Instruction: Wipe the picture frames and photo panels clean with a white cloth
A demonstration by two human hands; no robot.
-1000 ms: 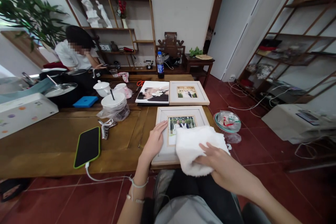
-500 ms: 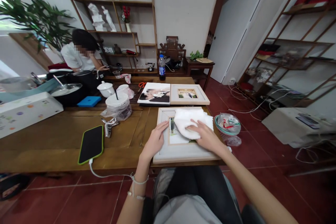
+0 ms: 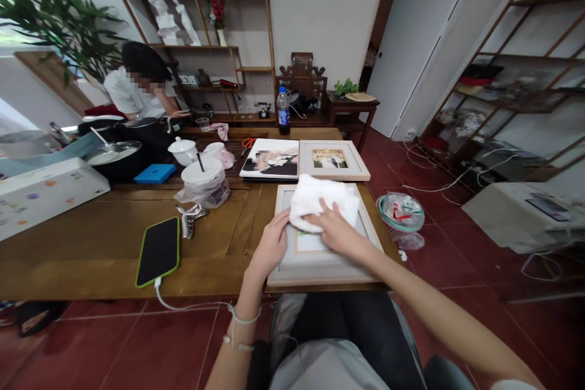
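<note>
A pale picture frame (image 3: 329,268) lies flat at the table's front edge, with a photo in its middle. My right hand (image 3: 336,228) presses a folded white cloth (image 3: 311,195) against it, fingers spread over the fabric, which follows the hand. Most of the photo and the upper part of the mount are hidden under the cloth. My left hand (image 3: 272,244) grips the left side of the frame, its fingertips close to the cloth's edge.
Behind lie a second framed photo (image 3: 359,161) and a printed photo panel (image 3: 269,158). To the left are a phone (image 3: 159,251) on a cable, a lidded cup (image 3: 203,172) in plastic and a teapot (image 3: 183,151). A person (image 3: 141,88) sits at the far left.
My right hand has slid the white cloth left and a little away from me across the frame. The left hand stays at the frame's left side, slightly lower.
</note>
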